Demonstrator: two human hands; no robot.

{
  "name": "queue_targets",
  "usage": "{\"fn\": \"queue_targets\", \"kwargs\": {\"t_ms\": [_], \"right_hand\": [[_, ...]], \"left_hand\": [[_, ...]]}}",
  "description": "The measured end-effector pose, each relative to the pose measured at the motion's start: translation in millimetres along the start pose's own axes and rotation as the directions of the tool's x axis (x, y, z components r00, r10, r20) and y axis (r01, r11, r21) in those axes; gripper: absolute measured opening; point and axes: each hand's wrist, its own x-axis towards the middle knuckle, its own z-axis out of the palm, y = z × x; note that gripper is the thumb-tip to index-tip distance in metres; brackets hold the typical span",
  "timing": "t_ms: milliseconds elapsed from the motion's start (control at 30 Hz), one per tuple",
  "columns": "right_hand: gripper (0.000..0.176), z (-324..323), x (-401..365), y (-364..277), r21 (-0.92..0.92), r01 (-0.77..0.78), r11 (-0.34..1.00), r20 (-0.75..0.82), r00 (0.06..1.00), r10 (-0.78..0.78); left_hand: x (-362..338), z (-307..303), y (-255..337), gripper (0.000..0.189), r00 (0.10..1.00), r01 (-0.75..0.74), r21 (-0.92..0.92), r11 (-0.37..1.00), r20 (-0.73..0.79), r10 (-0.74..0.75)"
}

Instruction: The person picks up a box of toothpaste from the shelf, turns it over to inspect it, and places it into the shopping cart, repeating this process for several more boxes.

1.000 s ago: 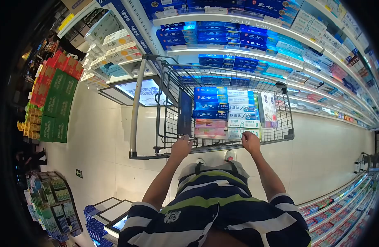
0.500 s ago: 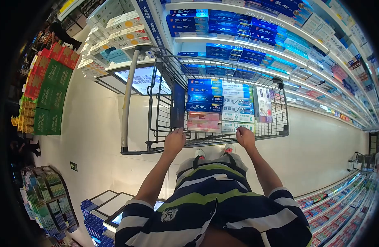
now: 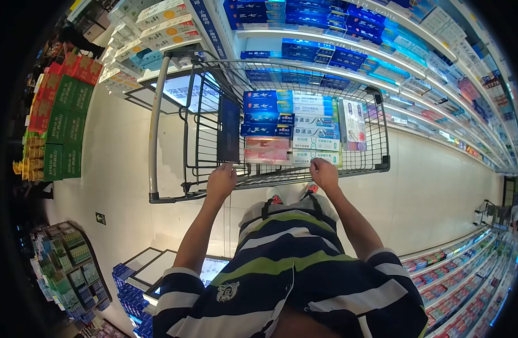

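Observation:
A black wire shopping cart (image 3: 386, 163) stands sideways in front of me. Its near top rim is gripped by my left hand (image 3: 222, 181) close to the handle end, fingers curled over it. Farther right along the same rim, my right hand (image 3: 325, 173) is also closed. Blue toothpaste boxes (image 3: 260, 107), pink boxes (image 3: 267, 149) and white boxes (image 3: 315, 143) lie stacked in two columns inside the basket. One more white box with a colourful print (image 3: 353, 125) stands apart to their right. A dark panel (image 3: 229, 130) hangs beside the left column.
Shelves of boxed goods (image 3: 338, 50) run along the far side of the cart. At left stand green and red cartons (image 3: 61, 135) and a round display stand (image 3: 73, 270). Another shelf row (image 3: 456, 287) lies at lower right. Pale floor tiles (image 3: 433, 194) stretch to the right.
The cart, its boxes and both hands appear slightly farther left and higher in view. The surroundings have also shifted a little. Both hands keep their hold on the rim.

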Motion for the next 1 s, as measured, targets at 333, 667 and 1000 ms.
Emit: {"fn": "queue_targets", "kwargs": {"t_ms": [333, 667, 1000], "right_hand": [[0.012, 7, 6, -7, 0.014, 0.006, 1.0, 0.039, 0.999, -0.007], [0.015, 7, 0, -4, 0.005, 0.006, 1.0, 0.087, 0.996, -0.006], [0.013, -2, -13, 2, -0.011, 0.025, 1.0, 0.1, 0.995, -0.024]], "left_hand": [[2, -3, -10, 0.023, 0.999, 0.03, -0.009, 1.0, -0.011, -0.03], [-1, 0, -15, 0.02, 1.0, 0.02, -0.047, 0.999, 0.006, -0.02], [-15, 1, 7, 0.015, 0.999, 0.042, -0.065, 0.997, 0.029, -0.04]]}}
